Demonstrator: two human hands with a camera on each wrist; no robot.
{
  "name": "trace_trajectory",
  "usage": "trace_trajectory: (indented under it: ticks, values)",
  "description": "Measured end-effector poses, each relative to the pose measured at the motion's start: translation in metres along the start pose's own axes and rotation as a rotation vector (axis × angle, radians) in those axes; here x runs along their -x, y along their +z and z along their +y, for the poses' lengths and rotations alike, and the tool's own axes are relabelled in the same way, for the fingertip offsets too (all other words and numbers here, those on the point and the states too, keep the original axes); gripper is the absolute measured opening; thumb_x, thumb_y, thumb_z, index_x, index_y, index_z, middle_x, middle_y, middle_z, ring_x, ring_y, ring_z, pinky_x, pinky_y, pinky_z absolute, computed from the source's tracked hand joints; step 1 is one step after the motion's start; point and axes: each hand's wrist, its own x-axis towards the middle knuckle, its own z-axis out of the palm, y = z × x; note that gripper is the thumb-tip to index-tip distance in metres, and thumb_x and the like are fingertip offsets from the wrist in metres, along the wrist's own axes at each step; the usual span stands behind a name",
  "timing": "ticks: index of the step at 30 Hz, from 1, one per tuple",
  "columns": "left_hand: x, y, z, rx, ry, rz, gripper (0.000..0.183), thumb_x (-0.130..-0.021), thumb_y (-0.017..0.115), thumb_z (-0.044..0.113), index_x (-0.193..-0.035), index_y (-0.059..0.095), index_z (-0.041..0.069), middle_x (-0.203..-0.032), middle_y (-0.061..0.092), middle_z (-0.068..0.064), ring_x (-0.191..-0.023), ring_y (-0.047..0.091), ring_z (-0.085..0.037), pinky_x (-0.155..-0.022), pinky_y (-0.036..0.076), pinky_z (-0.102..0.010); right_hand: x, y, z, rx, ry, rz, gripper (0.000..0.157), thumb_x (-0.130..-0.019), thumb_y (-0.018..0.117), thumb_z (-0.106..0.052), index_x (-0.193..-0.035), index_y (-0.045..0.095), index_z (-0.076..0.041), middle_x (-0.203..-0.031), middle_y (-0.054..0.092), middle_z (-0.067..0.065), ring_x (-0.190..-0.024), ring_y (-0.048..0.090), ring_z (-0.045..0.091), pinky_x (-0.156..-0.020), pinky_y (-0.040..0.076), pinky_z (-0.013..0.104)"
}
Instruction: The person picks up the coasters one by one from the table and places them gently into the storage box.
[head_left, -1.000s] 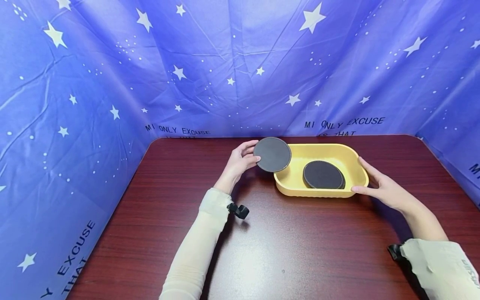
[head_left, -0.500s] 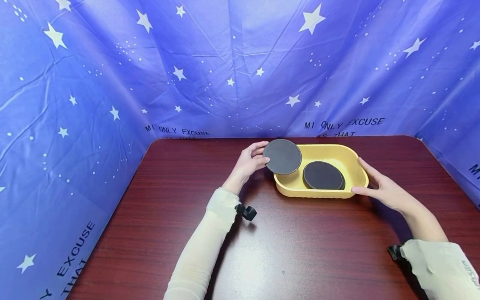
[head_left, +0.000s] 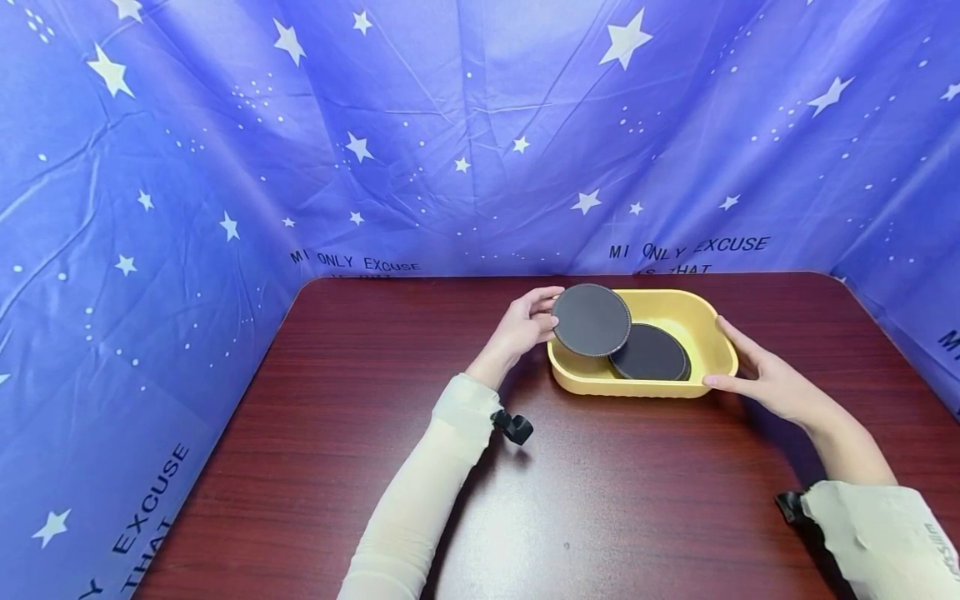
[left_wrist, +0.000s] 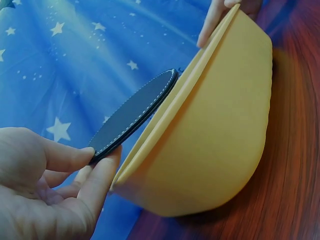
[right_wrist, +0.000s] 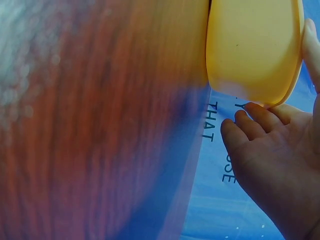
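In my left hand (head_left: 522, 322) is a round black coaster (head_left: 592, 320) with pale edge stitching, pinched between thumb and fingers at its left edge. It is tilted above the left part of a yellow oblong basin (head_left: 592, 387). The left wrist view shows the coaster (left_wrist: 132, 112) edge-on beside the basin's rim (left_wrist: 175, 107). Another black coaster (head_left: 651, 354) lies inside the basin, partly hidden by the held one; whether more lie beneath it I cannot tell. My right hand (head_left: 768, 379) holds the basin's right end, thumb at the front and a finger farther back.
The basin stands on a dark red wood-grain table (head_left: 360, 400), near its far edge. A blue curtain (head_left: 420, 125) with white stars hangs behind the table and at both sides. Black straps (head_left: 513, 427) hang at the wrists.
My left hand has carried the coaster rightward, from the basin's left end to over its inside, where it now overlaps the lying coaster. The basin and right hand have stayed put.
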Motion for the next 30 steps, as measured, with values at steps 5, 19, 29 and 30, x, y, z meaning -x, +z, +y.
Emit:
trace_trajectory:
  ticks: [5,19,29,30]
  values:
    - [-0.002,0.014,0.003,-0.086,0.034,0.009,0.052,-0.092,0.053,-0.012,-0.14,0.056,0.01,-0.134,0.062,-0.018,-0.089,0.059,-0.011,-0.089,0.06,-0.045,0.0,0.0,0.0,-0.002,0.001,-0.002,0.092,-0.094,0.064,-0.002,-0.16,0.0,-0.009,-0.166,-0.002,0.023,-0.129,0.018,-0.025,-0.097,0.025,-0.008]
    - [-0.014,0.053,0.001,-0.27,0.08,-0.003,0.051,-0.093,0.053,-0.013,-0.139,0.057,0.009,-0.131,0.062,-0.019,-0.089,0.061,-0.015,-0.084,0.062,-0.041,0.0,0.0,0.001,0.004,-0.009,0.005,0.092,-0.094,0.064,-0.002,-0.16,0.001,-0.008,-0.165,-0.001,0.024,-0.129,0.017,-0.026,-0.097,0.024,-0.009]
    - [-0.02,0.07,-0.004,-0.351,0.046,0.013,0.048,-0.093,0.056,-0.011,-0.136,0.06,0.01,-0.128,0.065,-0.016,-0.1,0.071,-0.028,-0.074,0.062,-0.025,-0.001,0.0,0.001,0.012,-0.005,0.004,0.092,-0.094,0.065,-0.002,-0.16,0.001,-0.009,-0.165,0.0,0.025,-0.129,0.016,-0.025,-0.097,0.024,-0.009]
    - [-0.02,0.071,-0.004,-0.359,0.043,0.021,0.047,-0.093,0.057,-0.01,-0.136,0.06,0.01,-0.128,0.066,-0.016,-0.1,0.071,-0.027,-0.072,0.062,-0.023,-0.001,0.0,0.001,0.013,-0.006,0.005,0.093,-0.093,0.065,-0.002,-0.16,0.001,-0.009,-0.165,0.0,0.025,-0.129,0.017,-0.025,-0.097,0.024,-0.009]
